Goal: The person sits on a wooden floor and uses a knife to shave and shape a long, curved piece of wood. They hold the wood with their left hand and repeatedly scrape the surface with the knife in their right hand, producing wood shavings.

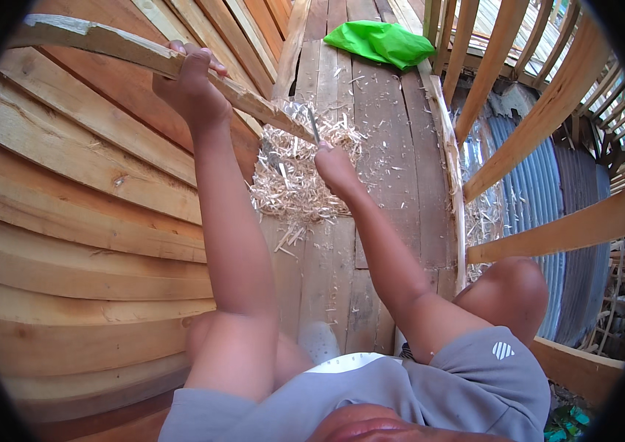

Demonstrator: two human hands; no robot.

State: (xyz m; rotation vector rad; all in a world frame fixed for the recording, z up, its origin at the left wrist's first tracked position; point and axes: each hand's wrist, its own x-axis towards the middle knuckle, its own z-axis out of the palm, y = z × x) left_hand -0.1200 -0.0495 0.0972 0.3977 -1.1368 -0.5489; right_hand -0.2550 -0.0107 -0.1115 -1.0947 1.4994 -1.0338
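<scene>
A long pale wooden strip (124,50) runs from the upper left down toward the middle, its far-left end rough and split along the edge. My left hand (198,88) is wrapped round it near its middle, with the arm stretched out. My right hand (336,171) is closed on a knife (314,124), whose thin grey blade points up and away. The blade is at the strip's lower right end; whether it touches the wood, I cannot tell. Fingers hide the knife's handle. Under both lies a heap of curled wood shavings (301,188).
Wooden boards (84,214) form a wall close on my left. A bright green plastic bag (379,43) lies on the plank floor (393,184) ahead. On my right stands a slatted wooden railing (497,55), with corrugated metal sheets (541,199) beyond it. My knees are bent near the floor.
</scene>
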